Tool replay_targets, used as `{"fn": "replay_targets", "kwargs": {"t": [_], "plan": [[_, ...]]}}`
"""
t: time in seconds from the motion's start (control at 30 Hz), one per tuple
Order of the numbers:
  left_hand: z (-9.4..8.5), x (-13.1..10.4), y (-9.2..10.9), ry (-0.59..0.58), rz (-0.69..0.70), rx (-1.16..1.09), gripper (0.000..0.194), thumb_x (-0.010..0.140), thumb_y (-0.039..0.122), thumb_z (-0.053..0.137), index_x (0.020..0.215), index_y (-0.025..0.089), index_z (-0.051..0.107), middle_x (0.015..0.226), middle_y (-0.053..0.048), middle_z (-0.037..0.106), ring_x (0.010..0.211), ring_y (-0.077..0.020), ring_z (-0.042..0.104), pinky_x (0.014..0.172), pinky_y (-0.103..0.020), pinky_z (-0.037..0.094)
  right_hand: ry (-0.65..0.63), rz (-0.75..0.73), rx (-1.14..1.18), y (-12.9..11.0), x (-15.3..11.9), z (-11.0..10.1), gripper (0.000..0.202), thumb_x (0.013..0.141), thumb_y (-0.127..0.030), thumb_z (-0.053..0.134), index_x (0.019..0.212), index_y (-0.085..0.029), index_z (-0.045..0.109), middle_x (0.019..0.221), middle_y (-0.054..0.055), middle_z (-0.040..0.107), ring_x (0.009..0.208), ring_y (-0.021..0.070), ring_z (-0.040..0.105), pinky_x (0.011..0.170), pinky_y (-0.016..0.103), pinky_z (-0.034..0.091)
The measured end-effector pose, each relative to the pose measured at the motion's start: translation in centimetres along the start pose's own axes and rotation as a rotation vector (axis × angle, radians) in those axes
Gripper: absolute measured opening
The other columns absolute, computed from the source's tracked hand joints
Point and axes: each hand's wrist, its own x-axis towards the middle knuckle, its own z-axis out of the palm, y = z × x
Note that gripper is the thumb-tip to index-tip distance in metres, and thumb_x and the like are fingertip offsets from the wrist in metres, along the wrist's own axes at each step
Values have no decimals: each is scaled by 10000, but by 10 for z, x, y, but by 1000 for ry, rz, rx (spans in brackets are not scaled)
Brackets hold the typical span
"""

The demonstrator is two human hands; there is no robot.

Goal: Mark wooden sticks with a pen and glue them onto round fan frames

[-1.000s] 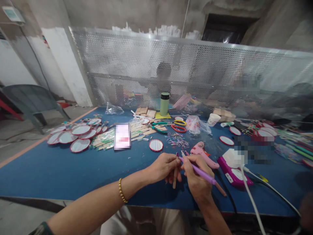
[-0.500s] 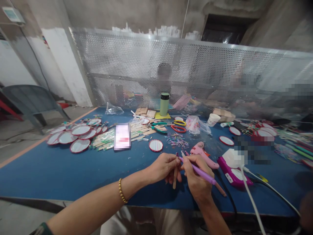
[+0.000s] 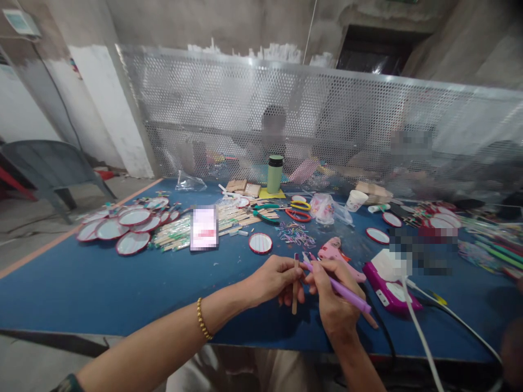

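Observation:
Between the fingers of my left hand (image 3: 275,280) is a flat wooden stick (image 3: 295,299), held nearly upright, with a dark mark at its top end. My right hand (image 3: 335,296) grips a purple pen (image 3: 349,294), its tip end pointing up and left beside the stick. Just beyond my right hand lies a pink glue gun (image 3: 337,251). A round white disc with a red rim (image 3: 260,243) rests on the blue table beyond my left hand. Small coloured pieces (image 3: 296,234) are scattered behind the hands.
On the blue table (image 3: 134,294), red-rimmed discs (image 3: 113,228) pile up at the left, near wooden sticks (image 3: 174,233) and a phone (image 3: 204,228). Pliers (image 3: 265,215) and a green bottle (image 3: 275,175) stand farther back. A magenta power strip (image 3: 382,291) with cables is at the right.
My right hand has shifted slightly right with the purple pen, whose back end sits farther right and lower. The stick in my left hand is a little more upright.

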Motion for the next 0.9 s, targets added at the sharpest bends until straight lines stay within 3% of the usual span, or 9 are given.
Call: {"fn": "replay_targets", "kwargs": {"t": [0.63, 0.9], "plan": [[0, -1, -1, -8, 48, 65, 655, 754, 820, 519, 766, 165, 517, 615, 2, 598, 445, -72, 498, 415, -187, 384, -84, -61, -15, 5, -4, 1, 184, 884, -231, 606, 703, -200, 621, 521, -43, 617, 399, 99, 545, 430, 217, 478], [0, -1, -3, -2, 53, 100, 639, 778, 810, 495, 791, 171, 508, 626, 2, 593, 451, -70, 497, 421, -184, 388, -101, -11, -22, 6, -4, 0, 203, 890, -278, 601, 703, -201, 623, 535, -34, 625, 402, 108, 560, 413, 222, 473]]}}
